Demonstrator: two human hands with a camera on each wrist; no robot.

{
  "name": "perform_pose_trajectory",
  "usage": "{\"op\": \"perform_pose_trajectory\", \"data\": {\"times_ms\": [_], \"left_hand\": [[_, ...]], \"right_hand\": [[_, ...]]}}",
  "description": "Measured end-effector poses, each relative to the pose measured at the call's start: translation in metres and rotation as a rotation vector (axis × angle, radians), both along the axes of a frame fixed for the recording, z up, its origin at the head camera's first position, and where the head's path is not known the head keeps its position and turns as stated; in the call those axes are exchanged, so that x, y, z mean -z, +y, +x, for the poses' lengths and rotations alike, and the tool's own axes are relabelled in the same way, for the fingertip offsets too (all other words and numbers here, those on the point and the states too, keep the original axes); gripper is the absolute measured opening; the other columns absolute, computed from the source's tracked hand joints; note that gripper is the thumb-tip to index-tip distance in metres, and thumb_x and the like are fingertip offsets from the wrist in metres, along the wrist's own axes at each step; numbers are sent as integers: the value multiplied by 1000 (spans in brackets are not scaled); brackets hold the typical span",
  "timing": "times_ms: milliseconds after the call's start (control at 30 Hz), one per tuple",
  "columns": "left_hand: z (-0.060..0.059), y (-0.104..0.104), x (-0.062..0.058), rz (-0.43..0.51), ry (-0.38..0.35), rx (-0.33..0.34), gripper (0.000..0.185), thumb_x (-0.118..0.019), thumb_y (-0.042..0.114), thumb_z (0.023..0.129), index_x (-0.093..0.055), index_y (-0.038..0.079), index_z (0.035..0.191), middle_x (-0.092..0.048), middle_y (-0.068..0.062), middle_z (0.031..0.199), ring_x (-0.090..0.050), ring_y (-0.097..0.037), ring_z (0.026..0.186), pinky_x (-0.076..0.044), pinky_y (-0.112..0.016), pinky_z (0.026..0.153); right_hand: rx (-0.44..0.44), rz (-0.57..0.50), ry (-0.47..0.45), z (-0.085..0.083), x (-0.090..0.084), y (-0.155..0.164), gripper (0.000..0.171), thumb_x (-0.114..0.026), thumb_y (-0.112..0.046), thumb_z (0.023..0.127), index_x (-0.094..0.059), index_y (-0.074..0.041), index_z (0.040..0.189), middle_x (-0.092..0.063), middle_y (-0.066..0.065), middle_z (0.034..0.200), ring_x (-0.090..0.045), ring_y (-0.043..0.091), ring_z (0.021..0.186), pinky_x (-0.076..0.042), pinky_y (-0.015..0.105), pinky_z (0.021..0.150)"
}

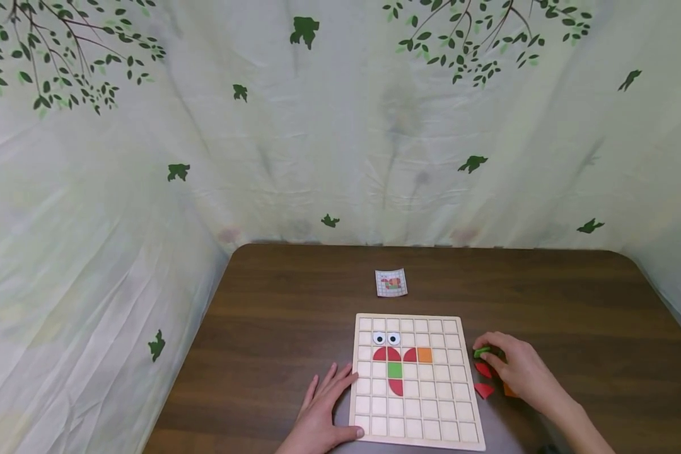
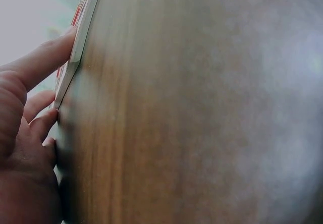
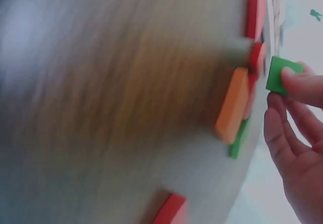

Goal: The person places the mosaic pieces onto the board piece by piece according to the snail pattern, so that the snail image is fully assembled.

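Note:
A pale wooden grid board (image 1: pixel 420 410) lies on the table. Set in its squares are two googly-eye tiles (image 1: pixel 386 338), several red curved pieces (image 1: pixel 410 355), a green square (image 1: pixel 394 370) and an orange square (image 1: pixel 425 355). My left hand (image 1: pixel 322 413) rests against the board's left side, thumb at the near corner, fingers spread and fairly straight. To the right of the board, my right hand (image 1: pixel 516 369) pinches a green square tile (image 3: pixel 277 75) between thumb and fingers, held above the loose pieces.
Loose red pieces (image 1: pixel 484 390), an orange block (image 3: pixel 232 105) and another green piece (image 3: pixel 239 139) lie beside the board's right edge. Beyond the board sits a small printed card (image 1: pixel 391 283) with a coloured grid picture. A leaf-patterned curtain (image 1: pixel 340 126) hangs behind the table.

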State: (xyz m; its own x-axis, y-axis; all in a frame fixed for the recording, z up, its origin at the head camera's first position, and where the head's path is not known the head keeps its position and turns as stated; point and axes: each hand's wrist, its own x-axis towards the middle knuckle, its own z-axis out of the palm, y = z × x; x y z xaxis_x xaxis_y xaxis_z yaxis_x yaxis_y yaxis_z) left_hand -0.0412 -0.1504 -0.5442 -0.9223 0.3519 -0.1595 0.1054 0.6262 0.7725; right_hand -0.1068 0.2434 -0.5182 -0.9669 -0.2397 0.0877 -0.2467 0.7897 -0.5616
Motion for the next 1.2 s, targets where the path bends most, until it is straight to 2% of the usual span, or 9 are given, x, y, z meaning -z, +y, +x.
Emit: {"op": "perform_pose_trajectory", "data": {"times_ms": [133,300,700,867,1200], "left_hand": [[0,0,0,-2,-9,-3,84,-83,43,72,-48,21,145,-33,1,158,-15,-32,148,2,-59,111],[0,-1,2,-6,-3,1,85,-83,43,72,-47,21,146,-32,2,158,-14,-31,148,3,-57,111],[-1,-1,4,-18,6,4,86,-84,43,71,-47,23,146,-31,3,159,-15,-31,148,2,-57,111],[-1,-1,3,-14,-2,7,86,-84,42,72,-47,22,147,-31,3,159,-15,-31,148,2,-58,111],[-1,0,4,-21,-7,2,86,-83,44,72,-46,23,147,-31,4,158,-15,-30,148,2,-57,111]], "right_hand": [[-39,-35,41,2,-4,-7,31,-77,-2,82,-68,-27,99,-64,-17,98,-58,8,83,-52,38,74],[-68,-79,48,2,-8,-15,32,-76,1,82,-68,-25,99,-65,-15,100,-57,5,81,-53,32,72],[-126,-208,-60,2,-5,-50,25,-77,-4,83,-72,-18,103,-67,-14,95,-60,3,79,-54,26,70],[-166,-266,-72,4,-3,-68,23,-77,-5,83,-73,-17,102,-66,-13,96,-59,5,80,-53,26,72],[-284,-253,-110,7,1,-93,22,-77,-5,83,-74,-21,98,-65,-14,92,-55,5,78,-51,25,71]]}}
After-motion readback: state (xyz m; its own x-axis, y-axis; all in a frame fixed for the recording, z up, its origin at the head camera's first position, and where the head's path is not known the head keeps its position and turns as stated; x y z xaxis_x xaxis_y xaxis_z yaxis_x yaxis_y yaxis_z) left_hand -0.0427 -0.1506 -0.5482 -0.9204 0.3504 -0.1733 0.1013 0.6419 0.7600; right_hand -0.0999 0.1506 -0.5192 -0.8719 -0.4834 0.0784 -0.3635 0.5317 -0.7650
